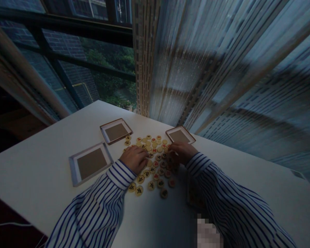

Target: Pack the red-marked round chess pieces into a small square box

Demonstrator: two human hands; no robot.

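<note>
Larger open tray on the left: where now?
Head view: the tray lies flat on the white table, left of the left hand, nearer than the smaller tray.

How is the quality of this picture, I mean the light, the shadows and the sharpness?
Head view: dim, bluish light overall; brightest through the curtain; soft shadow on the table between the sleeves; wide-angle stretching toward the edges; characters on the round pieces slightly soft; a pixelated patch at the bottom, right of centre.

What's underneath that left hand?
Round pieces with dark or red characters lie beside the left hand, some close to its fingertips. Whatever is beneath the palm is covered, so I can't tell.
</note>
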